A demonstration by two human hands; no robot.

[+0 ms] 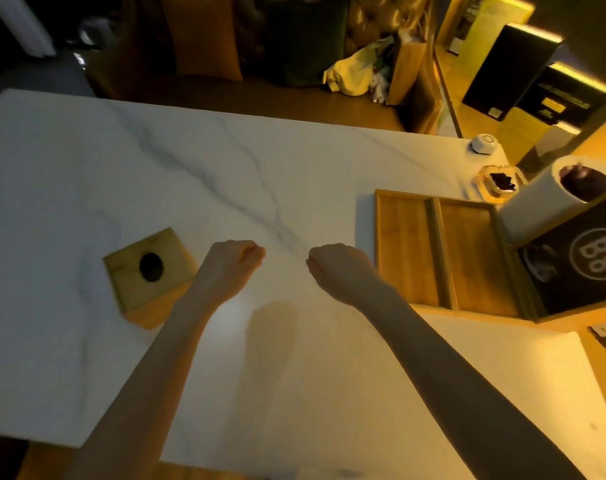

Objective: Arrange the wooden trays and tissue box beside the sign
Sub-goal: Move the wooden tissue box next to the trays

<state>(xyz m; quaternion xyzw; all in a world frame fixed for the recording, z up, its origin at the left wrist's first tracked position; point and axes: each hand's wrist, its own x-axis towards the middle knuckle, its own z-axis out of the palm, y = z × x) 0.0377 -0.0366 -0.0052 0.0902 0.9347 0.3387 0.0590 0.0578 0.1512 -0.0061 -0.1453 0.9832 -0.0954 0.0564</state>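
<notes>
Two loosely curled hands, my left hand (pixel 230 263) and right hand (pixel 336 268), hover empty over the desk (pixel 86 161); trays (pixel 436 252) sit beside the sign (pixel 578 265), tissue box (pixel 149 271) waits well apart.

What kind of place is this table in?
Probably a lounge or bar: a marble-look table carries a black sign marked B8, a glass ashtray and a white call button, with cushioned seating behind.
</notes>
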